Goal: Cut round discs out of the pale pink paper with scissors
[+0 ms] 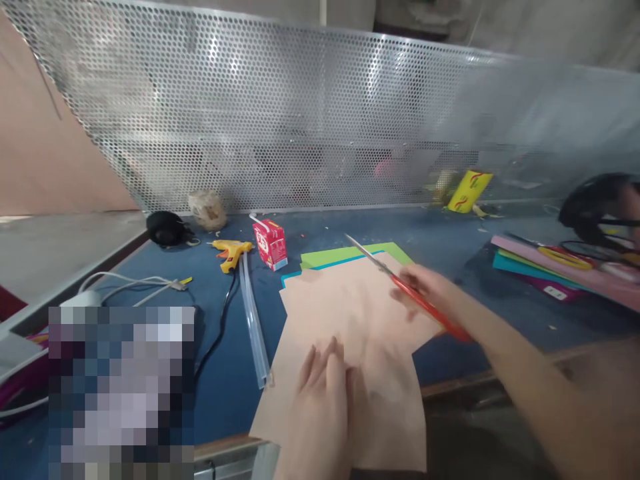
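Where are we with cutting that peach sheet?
Done: no cut shows in the peach foam sheet yet. In hand: left hand presses it flat; right hand holds red-handled scissors above it. Left: the whole cut; green sheet and teal sheet lie beneath.

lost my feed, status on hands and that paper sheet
Left hand flat on the peach paper sheet. Right hand gripping red-handled scissors, blades above sheet. Green sheet underneath.
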`<control>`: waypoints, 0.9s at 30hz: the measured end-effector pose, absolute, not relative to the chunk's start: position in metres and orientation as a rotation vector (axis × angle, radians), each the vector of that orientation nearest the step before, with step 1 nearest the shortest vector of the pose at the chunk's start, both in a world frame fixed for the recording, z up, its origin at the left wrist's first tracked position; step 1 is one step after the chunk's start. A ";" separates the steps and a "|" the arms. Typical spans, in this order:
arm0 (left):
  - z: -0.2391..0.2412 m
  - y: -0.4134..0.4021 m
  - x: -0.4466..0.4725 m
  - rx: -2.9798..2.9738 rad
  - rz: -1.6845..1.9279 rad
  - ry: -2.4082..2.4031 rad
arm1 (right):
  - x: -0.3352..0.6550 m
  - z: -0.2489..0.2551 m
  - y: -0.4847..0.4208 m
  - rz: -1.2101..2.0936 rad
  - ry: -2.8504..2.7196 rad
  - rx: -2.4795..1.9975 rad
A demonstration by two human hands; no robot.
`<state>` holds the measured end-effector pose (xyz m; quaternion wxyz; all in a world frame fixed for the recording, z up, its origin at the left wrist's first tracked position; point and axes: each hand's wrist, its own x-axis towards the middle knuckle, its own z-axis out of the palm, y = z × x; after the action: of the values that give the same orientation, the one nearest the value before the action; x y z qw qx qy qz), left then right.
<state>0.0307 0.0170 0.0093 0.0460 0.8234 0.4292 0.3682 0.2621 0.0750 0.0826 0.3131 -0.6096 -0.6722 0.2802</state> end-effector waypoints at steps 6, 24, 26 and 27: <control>-0.002 0.013 0.048 2.836 1.159 1.269 | 0.233 0.056 0.133 0.727 -1.894 -1.568; 0.011 0.024 0.031 2.515 1.053 2.062 | 0.226 0.050 0.123 -0.159 -2.475 -1.495; 0.016 0.022 0.019 2.502 1.090 2.081 | 0.219 0.050 0.105 -0.160 -2.493 -1.429; 0.019 0.020 0.008 2.491 1.128 2.095 | 0.215 0.050 0.096 -0.137 -2.520 -1.391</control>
<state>0.0078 0.0203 0.0189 -0.1509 0.7149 0.6012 0.3236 0.2153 0.0965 0.0495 0.1295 -0.4785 -0.8672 -0.0471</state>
